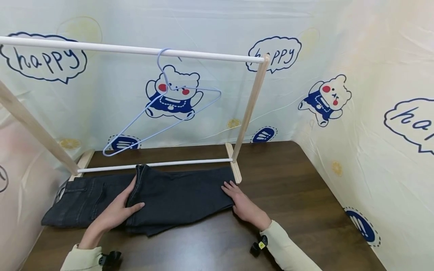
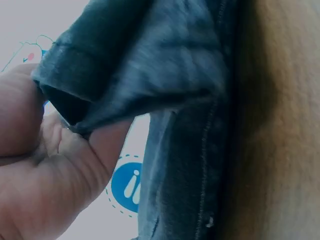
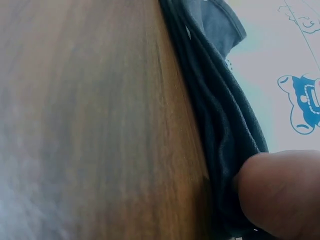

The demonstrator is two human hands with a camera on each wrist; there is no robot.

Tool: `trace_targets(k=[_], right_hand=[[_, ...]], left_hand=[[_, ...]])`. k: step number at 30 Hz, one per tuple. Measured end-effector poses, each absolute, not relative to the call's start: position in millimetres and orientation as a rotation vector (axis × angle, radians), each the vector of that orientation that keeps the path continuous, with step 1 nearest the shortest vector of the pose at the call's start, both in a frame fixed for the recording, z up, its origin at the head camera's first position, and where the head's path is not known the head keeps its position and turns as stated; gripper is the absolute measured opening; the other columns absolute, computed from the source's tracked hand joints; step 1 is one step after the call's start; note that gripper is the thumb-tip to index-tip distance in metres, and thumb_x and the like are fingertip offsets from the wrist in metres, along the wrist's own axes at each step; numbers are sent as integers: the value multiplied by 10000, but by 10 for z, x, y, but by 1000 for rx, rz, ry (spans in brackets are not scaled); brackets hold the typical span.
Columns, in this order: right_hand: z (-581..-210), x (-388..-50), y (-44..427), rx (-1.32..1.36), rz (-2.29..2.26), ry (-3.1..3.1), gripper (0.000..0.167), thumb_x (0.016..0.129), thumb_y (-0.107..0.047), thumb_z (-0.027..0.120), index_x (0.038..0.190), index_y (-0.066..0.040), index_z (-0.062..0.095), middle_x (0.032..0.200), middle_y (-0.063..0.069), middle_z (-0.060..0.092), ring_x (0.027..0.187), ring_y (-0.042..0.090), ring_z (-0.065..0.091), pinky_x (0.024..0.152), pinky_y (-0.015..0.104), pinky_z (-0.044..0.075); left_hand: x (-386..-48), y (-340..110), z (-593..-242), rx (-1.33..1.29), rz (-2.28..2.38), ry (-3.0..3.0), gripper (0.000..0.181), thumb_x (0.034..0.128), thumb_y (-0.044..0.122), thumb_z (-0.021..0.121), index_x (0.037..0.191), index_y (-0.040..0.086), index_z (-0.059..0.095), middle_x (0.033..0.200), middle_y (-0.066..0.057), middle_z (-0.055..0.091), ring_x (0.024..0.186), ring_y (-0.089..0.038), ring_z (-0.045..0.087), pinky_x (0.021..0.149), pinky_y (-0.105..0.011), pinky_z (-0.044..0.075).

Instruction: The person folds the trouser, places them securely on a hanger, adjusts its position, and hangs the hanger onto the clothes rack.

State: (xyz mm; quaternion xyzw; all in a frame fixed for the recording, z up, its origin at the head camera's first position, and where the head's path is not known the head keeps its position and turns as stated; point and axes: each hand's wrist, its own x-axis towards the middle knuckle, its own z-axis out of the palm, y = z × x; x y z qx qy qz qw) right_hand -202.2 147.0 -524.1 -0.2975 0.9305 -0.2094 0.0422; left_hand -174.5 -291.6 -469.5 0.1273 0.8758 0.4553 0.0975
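Note:
Dark jeans [image 1: 190,195] lie folded across the table, the waist end at the left and a leg section doubled back over the middle. My left hand [image 1: 116,209] grips the edge of that upper layer, its thumb on top. In the left wrist view, the hand [image 2: 65,175] pinches the leg opening, which is lifted off the layer below. My right hand [image 1: 242,201] rests with extended fingers on the folded right end. The right wrist view shows part of that hand [image 3: 280,195] against the stacked layers of denim [image 3: 225,125].
Behind the jeans stands a rack with a white top rail [image 1: 210,55], a lower white bar [image 1: 190,163] and wooden legs [image 1: 251,109]. A pale blue hanger [image 1: 165,79] hangs from the top rail. Printed curtains [image 1: 373,75] surround the brown table [image 1: 288,192].

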Motion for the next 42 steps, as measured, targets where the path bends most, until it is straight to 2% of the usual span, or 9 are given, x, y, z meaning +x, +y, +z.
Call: trace_targets(k=[3,7,9,13,23,28,32,39,42], right_hand=[[-5207,-2029,1481,-890,-652,2858,751,783,245,522,1499,32,451,1610,207,356,1522,398,253,1179,516,335],[-5162,-2030,1508,-853,-673,2875,750,778,268,529,1483,15,483,1611,174,369,1521,356,278,1168,482,359],[-5155,-2026,1521,-853,-685,2878,755,767,280,528,1475,19,491,1606,170,377,1517,349,291,1162,478,368],[-5152,-2009,1521,-891,-700,2866,763,749,288,517,1465,28,496,1589,181,402,1509,356,308,1157,488,372],[-5122,-1956,1400,-901,-602,2963,772,774,273,550,1487,-16,488,1606,163,384,1509,334,319,1133,456,415],[-5135,-1958,1369,-875,-662,2990,758,764,253,607,1470,-3,504,1603,189,376,1493,338,349,1126,441,425],[-5134,-1959,1368,-872,-759,2940,753,760,246,629,1464,5,511,1604,178,380,1498,332,341,1140,456,405],[-5119,-1961,1343,-891,-861,2893,786,737,283,545,1467,-9,514,1609,154,383,1515,315,309,1142,472,397],[-5097,-1965,1313,-871,-944,2869,799,730,299,497,1463,-18,524,1614,141,382,1528,296,282,1156,483,372]], left_hand=[[-1760,-2912,-4706,422,1366,2639,941,985,148,678,1637,94,2,1665,-278,103,1505,-472,189,1216,-397,276],[-1780,-2908,-4645,426,1452,2688,791,999,86,648,1620,23,163,1325,-308,615,991,-196,715,826,-179,528],[-1793,-2912,-4598,434,1494,2689,726,1011,67,622,1606,3,211,1157,-293,702,759,-56,702,698,-195,547],[-1812,-2935,-4507,498,1521,2713,652,1035,55,573,1595,-4,246,1273,-309,643,963,29,675,755,-157,552],[-1789,-3063,-4327,478,1432,2899,530,1015,83,622,1502,-32,450,1194,-265,697,637,4,593,547,-203,471],[-1762,-3172,-4257,435,1388,2992,461,1001,126,658,1423,-30,559,805,36,694,494,-78,416,464,-274,353],[-1765,-3250,-4249,428,1384,2992,437,1000,149,664,1384,-47,591,932,303,619,534,-30,506,483,-231,410],[-1801,-3343,-4366,343,1337,2901,432,1013,124,637,1360,-124,568,1100,-243,733,673,-27,673,552,-227,523],[-1825,-3370,-4458,282,1280,2820,467,1018,126,628,1363,-173,527,1112,-307,710,693,1,666,577,-224,530]])
